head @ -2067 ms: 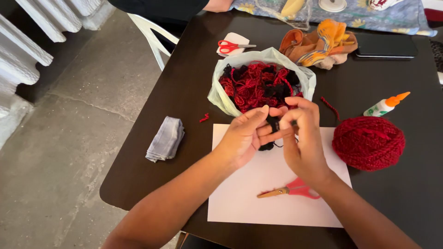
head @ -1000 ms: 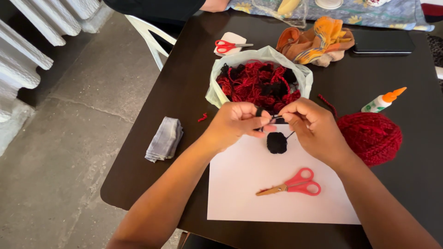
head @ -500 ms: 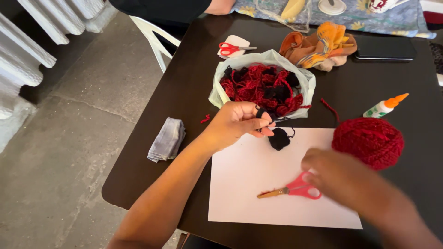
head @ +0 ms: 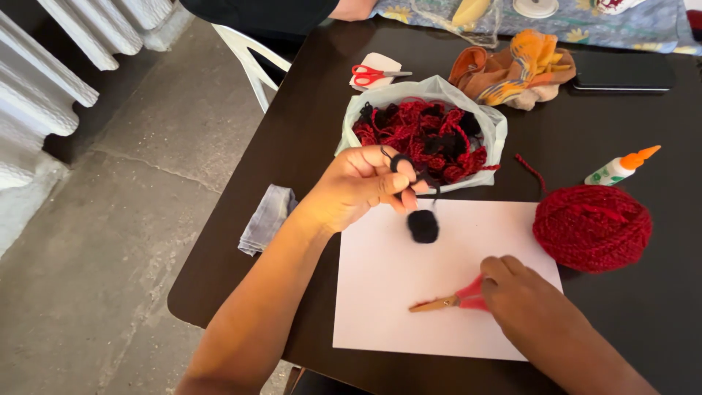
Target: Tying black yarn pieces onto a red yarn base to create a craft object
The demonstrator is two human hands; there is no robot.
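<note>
On the dark table (head: 292, 146) our right hand (head: 530, 311) has left the black pompom (head: 423, 226) — fingers now closing on the red scissors (head: 457, 298); our left hand (head: 358, 186) pinches its yarn, so trimming seems near.

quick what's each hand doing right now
left hand: closed, pinching black yarn with a small black pompom dangling from it
right hand: resting on the red-handled scissors on the white paper; grip cannot be told

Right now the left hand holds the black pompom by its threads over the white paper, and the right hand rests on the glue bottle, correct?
Not quite. The head view shows the right hand on the red-handled scissors, not the glue bottle. The left hand does hold the black pompom over the white paper.
</note>
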